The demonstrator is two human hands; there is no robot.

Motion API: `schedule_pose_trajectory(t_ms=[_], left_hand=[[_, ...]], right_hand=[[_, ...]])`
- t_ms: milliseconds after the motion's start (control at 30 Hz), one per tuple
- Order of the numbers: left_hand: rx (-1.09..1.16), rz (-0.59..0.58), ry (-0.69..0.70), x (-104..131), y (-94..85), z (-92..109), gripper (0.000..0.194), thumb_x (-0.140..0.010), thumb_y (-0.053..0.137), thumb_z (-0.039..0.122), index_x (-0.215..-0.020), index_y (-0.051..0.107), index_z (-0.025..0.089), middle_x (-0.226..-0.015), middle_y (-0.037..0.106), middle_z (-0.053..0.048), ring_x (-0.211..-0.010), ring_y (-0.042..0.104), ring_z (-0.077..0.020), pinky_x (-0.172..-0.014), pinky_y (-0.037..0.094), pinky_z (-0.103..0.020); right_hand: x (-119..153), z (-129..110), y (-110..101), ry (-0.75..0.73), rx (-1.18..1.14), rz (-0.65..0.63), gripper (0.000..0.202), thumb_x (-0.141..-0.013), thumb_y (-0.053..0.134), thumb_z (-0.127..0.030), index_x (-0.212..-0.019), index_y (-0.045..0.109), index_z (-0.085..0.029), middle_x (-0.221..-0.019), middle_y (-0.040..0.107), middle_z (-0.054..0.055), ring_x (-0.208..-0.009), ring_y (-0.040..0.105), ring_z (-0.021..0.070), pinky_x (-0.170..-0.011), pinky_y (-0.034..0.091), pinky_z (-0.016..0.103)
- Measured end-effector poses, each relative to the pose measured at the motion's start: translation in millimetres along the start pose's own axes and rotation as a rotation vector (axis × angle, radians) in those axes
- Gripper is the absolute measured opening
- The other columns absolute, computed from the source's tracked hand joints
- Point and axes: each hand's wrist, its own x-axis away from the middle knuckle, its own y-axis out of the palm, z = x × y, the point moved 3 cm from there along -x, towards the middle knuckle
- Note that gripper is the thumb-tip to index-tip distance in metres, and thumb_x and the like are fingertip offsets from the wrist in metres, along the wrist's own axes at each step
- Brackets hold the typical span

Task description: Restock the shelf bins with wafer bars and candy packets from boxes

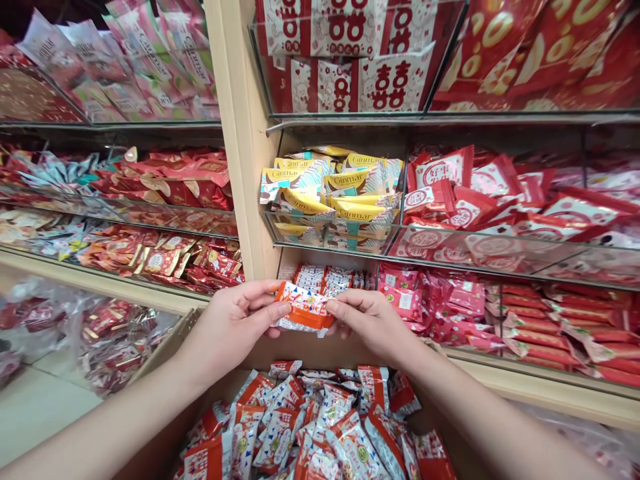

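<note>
Between my two hands is a small stack of orange-and-white snack packets (306, 308), held level above a cardboard box. My left hand (243, 313) pinches its left end, thumb on the front. At the right end, the thumb and fingers of my right hand (367, 320) are closed on it. Below lie many loose snack packets (300, 427) of the same print, jumbled in the cardboard box (165, 347). Just behind my hands, a low shelf compartment holds rows of matching packets (337, 279). How many packets I hold is hard to make out.
Clear-fronted shelves hold yellow-and-white packets (345, 190), red-and-white packets (465, 190) and pink packets (430, 297). A wooden upright (245, 167) divides the left and right shelves. Plastic bags of red packets (115, 337) sit on the floor at left.
</note>
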Motion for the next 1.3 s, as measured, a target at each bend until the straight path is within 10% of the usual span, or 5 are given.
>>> schedule_pose_trajectory(t_ms=[367,600,733,1000,1300], left_hand=[[0.055,0.019,0.061,-0.6,0.8,1.5,0.032,-0.068,0.069,0.032,-0.095,0.059,0.018,-0.073,0.071,-0.001,-0.056,0.063,-0.0120,-0.048,0.051,-0.019],[-0.829,0.068,0.370,12.8,0.8,13.1,0.067,-0.069,0.064,0.042,-0.129,0.037,0.029,-0.124,0.044,-0.009,-0.076,0.060,-0.0184,-0.072,0.051,-0.038],[-0.823,-0.084,0.467,14.2,11.8,10.6,0.060,-0.070,0.062,0.027,-0.126,0.041,0.026,-0.124,0.044,-0.007,-0.110,0.047,-0.0243,-0.094,0.040,-0.037],[0.002,-0.204,-0.102,13.6,14.5,0.1,0.034,-0.075,0.062,0.036,-0.104,0.055,0.019,-0.088,0.066,-0.002,-0.079,0.060,-0.0155,-0.070,0.050,-0.025],[0.168,-0.313,-0.280,16.1,22.1,-2.3,0.042,-0.078,0.053,0.049,-0.107,0.055,0.020,-0.084,0.067,-0.004,-0.074,0.065,-0.0180,-0.061,0.049,-0.025]], right_hand=[[3.2,-0.8,5.8,0.031,-0.274,-0.073,0.035,-0.063,0.072,-0.029,-0.087,0.051,-0.015,-0.062,0.056,-0.004,-0.050,0.050,0.0064,-0.051,0.040,0.020],[7.4,-8.0,9.1,-0.023,-0.299,0.031,0.033,-0.061,0.072,-0.029,-0.079,0.047,-0.017,-0.060,0.053,-0.005,-0.049,0.045,0.0051,-0.047,0.035,0.018],[15.3,-13.1,26.1,-0.060,-0.298,-0.063,0.029,-0.066,0.069,-0.029,-0.083,0.048,-0.018,-0.061,0.051,-0.005,-0.051,0.047,0.0060,-0.049,0.037,0.019],[13.2,-9.0,12.9,-0.280,0.012,0.221,0.035,-0.073,0.063,-0.032,-0.103,0.051,-0.020,-0.099,0.054,0.006,-0.081,0.053,0.0130,-0.062,0.044,0.023],[7.3,-6.5,10.6,-0.127,0.029,-0.026,0.023,-0.075,0.059,-0.036,-0.069,0.058,-0.014,-0.065,0.055,0.000,-0.060,0.047,0.0101,-0.056,0.037,0.023]])
